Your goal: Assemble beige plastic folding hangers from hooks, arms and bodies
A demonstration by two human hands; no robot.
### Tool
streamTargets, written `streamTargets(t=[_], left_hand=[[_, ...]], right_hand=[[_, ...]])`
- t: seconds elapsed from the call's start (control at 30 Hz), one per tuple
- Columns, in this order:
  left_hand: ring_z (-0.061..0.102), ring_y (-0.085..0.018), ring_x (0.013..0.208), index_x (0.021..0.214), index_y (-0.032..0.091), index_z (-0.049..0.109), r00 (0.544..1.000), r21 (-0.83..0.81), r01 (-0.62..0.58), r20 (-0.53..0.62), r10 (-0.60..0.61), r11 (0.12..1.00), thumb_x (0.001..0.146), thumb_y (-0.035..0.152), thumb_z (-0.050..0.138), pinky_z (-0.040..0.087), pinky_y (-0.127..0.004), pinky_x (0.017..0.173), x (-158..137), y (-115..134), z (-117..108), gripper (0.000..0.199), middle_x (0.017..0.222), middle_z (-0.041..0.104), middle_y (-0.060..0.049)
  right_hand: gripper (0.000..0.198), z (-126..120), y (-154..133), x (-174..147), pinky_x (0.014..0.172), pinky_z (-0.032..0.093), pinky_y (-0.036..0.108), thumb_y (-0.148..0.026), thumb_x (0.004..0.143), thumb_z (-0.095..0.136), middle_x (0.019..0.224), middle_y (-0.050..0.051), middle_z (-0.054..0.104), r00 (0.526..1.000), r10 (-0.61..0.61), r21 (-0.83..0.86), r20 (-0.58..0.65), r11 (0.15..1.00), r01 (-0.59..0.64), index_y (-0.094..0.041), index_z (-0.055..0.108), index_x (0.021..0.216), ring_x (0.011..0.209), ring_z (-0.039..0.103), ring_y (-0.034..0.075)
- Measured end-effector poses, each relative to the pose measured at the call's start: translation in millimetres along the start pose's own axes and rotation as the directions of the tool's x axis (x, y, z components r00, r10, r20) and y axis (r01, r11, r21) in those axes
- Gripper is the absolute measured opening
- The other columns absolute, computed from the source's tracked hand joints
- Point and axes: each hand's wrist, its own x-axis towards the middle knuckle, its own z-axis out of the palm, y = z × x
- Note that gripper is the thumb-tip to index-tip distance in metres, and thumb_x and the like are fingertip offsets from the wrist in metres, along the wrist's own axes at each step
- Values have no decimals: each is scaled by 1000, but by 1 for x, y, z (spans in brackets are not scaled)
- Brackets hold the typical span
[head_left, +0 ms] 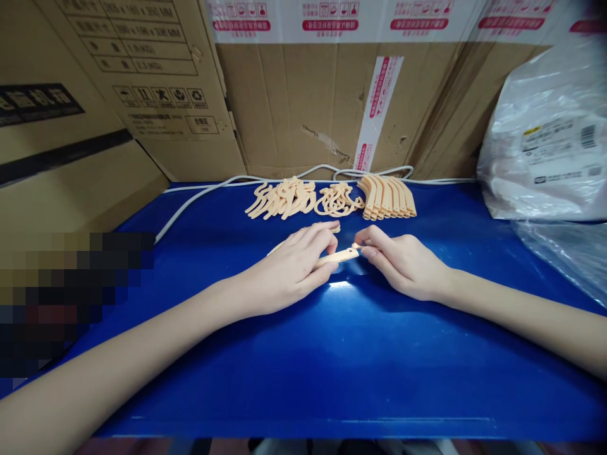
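My left hand [296, 262] is closed around a cream-coloured flat curved piece [342, 255] with a small dark hole near its end. My right hand [403, 262] pinches a small cream-coloured bit [356, 246] between thumb and forefinger, right at that end; whether the two touch I cannot make out. Part of another cream piece [275, 248] shows behind my left hand. Farther back lie a pile of wavy cream strips [284, 197], a smaller heap of thin curved cream pieces [339, 201] and a neat row of curved hollow cream pieces [387, 197].
Everything lies on a blue table [332, 366]. Cardboard boxes [294, 107] wall off the back and left. A white cable [203, 194] runs along the back edge. A clear plastic bag with a printed label [550, 145] stands at the back right.
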Motion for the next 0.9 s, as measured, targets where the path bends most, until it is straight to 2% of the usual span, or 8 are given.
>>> streamTargets(t=[0.2, 0.37, 0.7, 0.8, 0.9], left_hand=[[35, -22, 141, 101, 23, 43, 999, -13, -16, -39, 15, 1000, 101, 31, 36, 34, -48, 113, -2, 1, 6, 11, 141, 47, -11], [36, -24, 141, 102, 22, 44, 998, -12, -3, -67, 3, 1000, 101, 30, 37, 35, -47, 112, -2, 1, 9, 11, 143, 45, -11], [40, -21, 137, 101, 21, 44, 995, -22, -35, -94, 32, 999, 101, 27, 40, 37, -44, 111, 0, 3, 11, 7, 139, 49, -12], [41, -22, 136, 101, 20, 47, 995, -31, -16, -99, 13, 999, 101, 28, 41, 37, -43, 111, 0, 3, 10, 10, 138, 50, -12], [39, -23, 137, 115, 20, 51, 996, 0, -22, -88, 22, 1000, 102, 32, 38, 36, -45, 113, 0, 1, 10, 22, 144, 45, -11]], right_hand=[[28, -1, 1, 0, 49, 35, 24, -36, 102, 26, 61, -3, 58, 1000, -2, 7, 27, 1000, 1, -17, 46, 106, 44, 52, 13], [31, -1, 2, -1, 53, 40, 25, -43, 101, 32, 71, 2, 68, 999, -28, -2, 27, 1000, 28, -17, 47, 109, 56, 64, 17], [40, 2, 2, -1, 49, 39, 24, -49, 102, 28, 75, 5, 73, 998, -16, -146, 61, 989, 25, -17, 53, 107, 56, 68, 18], [44, 2, 2, -1, 50, 40, 25, -50, 102, 27, 77, 7, 73, 999, -10, -137, 49, 991, 16, -16, 55, 105, 58, 68, 18], [43, 2, 2, -1, 51, 41, 25, -49, 102, 29, 75, 6, 73, 999, -2, -126, 37, 992, 6, -16, 56, 103, 56, 67, 17]])
